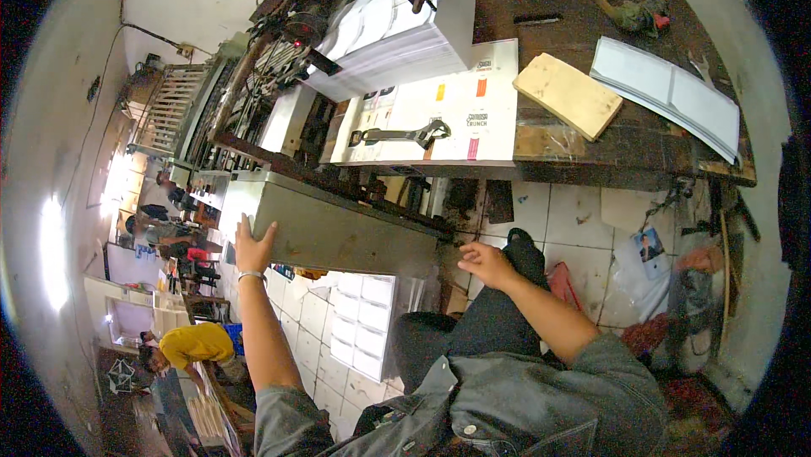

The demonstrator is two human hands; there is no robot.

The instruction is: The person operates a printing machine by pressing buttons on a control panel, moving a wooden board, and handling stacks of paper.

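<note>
My left hand (253,246), with a band at the wrist, has its fingers spread against the left end of a long grey metal cover (346,233). Beyond the cover's right end hovers my right hand (487,266), fingers loosely bent and apart, nothing seen in them, close to my knee. On the bench a dark adjustable wrench (401,133) lies across a white printed sheet (492,115) with coloured patches. Behind it rises a tall stack of white paper (405,47), under the dark metal arms of a machine (308,30).
A pale yellow wooden block (568,95) and white sheets (676,94) lie along the dark bench (608,157). Below, a stack of printed sheets (363,322) stands on the tiled floor beside my legs. At far left, a person in yellow (198,343) bends over a table.
</note>
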